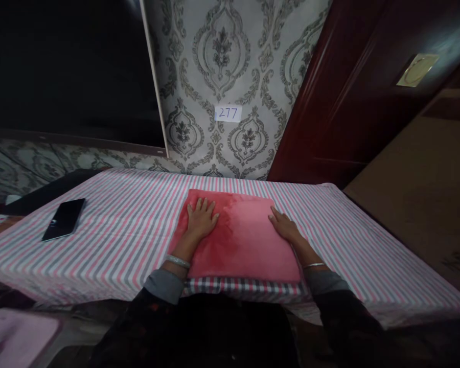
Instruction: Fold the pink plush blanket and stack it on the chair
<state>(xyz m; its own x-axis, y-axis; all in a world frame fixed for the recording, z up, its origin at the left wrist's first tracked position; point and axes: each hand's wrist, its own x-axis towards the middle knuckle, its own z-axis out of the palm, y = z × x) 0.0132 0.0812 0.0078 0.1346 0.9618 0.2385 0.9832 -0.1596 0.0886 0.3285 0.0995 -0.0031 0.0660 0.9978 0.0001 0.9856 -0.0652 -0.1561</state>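
Note:
A pink and red plush cloth (258, 243) lies flat on the striped tablecloth (134, 204), folded or laid out in a rough rectangle. Its left part looks deeper red, its right part lighter pink. My left hand (201, 219) rests on the red part with fingers spread, palm down. At the right edge of the cloth is my right hand (285, 225), fingers stretched toward the upper right corner, touching that side. Whether its fingertips pinch the edge is hard to see, but the hand looks flat. Bracelets circle both wrists.
A dark tablet or phone (64, 220) lies on the left of the table. Behind stand a wall with a paper label reading 277 (228, 113), a large dark screen (69, 71) and a dark red door (352, 92). A cardboard box (421, 179) is at right, a pink stool (19, 337) lower left.

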